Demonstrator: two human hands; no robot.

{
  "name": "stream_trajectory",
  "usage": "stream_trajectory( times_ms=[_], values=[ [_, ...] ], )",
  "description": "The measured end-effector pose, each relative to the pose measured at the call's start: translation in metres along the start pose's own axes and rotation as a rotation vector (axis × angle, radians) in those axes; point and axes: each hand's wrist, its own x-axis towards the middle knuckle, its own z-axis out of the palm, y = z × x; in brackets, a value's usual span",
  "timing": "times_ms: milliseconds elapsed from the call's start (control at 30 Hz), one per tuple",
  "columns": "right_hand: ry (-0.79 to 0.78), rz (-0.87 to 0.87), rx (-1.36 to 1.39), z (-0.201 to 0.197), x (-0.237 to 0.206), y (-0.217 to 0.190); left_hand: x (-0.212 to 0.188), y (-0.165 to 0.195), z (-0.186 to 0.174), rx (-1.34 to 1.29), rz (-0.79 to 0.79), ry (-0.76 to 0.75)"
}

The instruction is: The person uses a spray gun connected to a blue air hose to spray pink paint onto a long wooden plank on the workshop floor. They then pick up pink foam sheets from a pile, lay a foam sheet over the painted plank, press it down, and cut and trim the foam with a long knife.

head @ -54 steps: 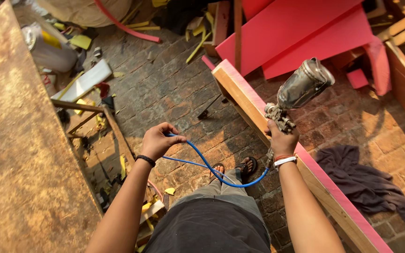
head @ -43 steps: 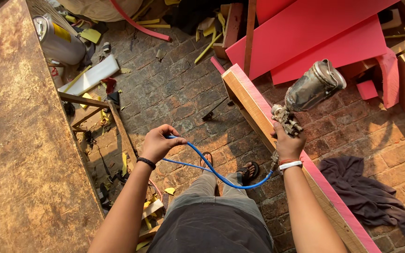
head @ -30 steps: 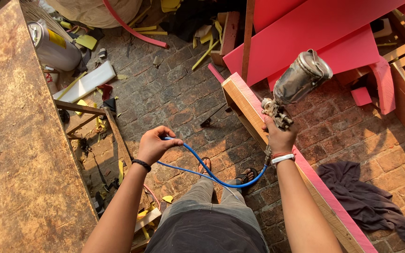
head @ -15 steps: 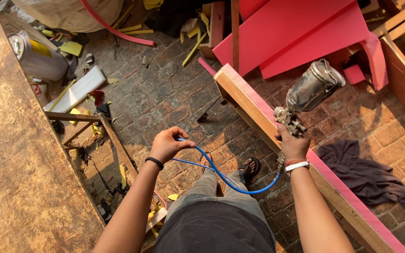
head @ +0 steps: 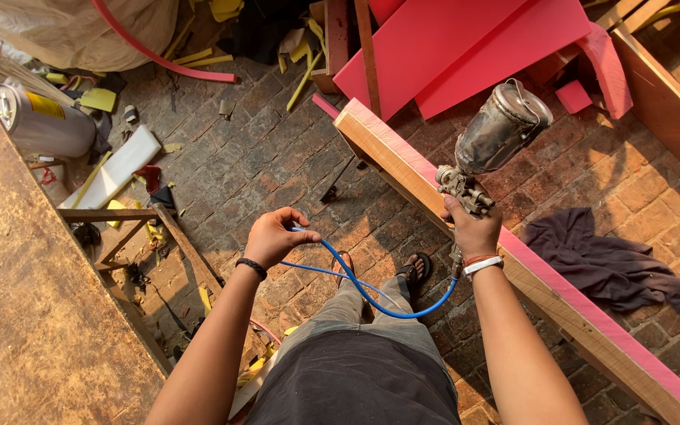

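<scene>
One round metal can (head: 37,120) lay on its side at the top left, on the brick floor, just past the big brown board. It was silver-grey w/ a round lid end facing left. A yellow label (head: 45,105) w/ small dark marks was stuck on its side, near the lid end. The marks were too small to tell. A big pale sack (head: 72,31) sat behind the can, at the top edge, w/ a red strip curving over it. No signs or screens were in view.
</scene>
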Motion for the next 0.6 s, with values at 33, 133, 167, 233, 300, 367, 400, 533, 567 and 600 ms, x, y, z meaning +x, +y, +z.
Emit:
stream_trajectory(
  times_ms=[33,133,167,233,300,367,400,533,567,600],
  values=[
    [0.017,0.002,0.005,0.002,-0.014,-0.006,-0.010,-0.002,-0.006,0.022,0.014,0.003],
    [0.074,0.011,-0.010,-0.013,-0.045,0.003,-0.022,-0.012,0.006,0.067,0.032,-0.012],
    [0.095,0.016,-0.033,-0.023,-0.050,0.009,-0.020,-0.010,0.015,0.072,0.019,-0.030],
    [0.133,0.036,-0.040,-0.040,-0.056,0.028,-0.011,-0.011,0.033,0.095,0.013,-0.061],
    [0.160,0.063,-0.011,-0.049,-0.059,0.048,-0.001,-0.014,0.050,0.125,0.023,-0.083],
    [0.177,0.108,0.042,-0.049,-0.058,0.064,0.009,-0.018,0.060,0.137,0.047,-0.093],
    [0.183,0.130,0.069,-0.046,-0.057,0.069,0.014,-0.021,0.063,0.143,0.058,-0.097],
    [0.135,0.078,0.077,-0.040,-0.050,0.083,0.027,-0.028,0.069,0.085,0.079,-0.088],
    [0.138,0.068,0.062,-0.043,-0.053,0.087,0.028,-0.031,0.073,0.106,0.077,-0.087],
    [0.140,0.061,0.047,-0.048,-0.053,0.093,0.034,-0.030,0.077,0.128,0.073,-0.086]
  ],
)
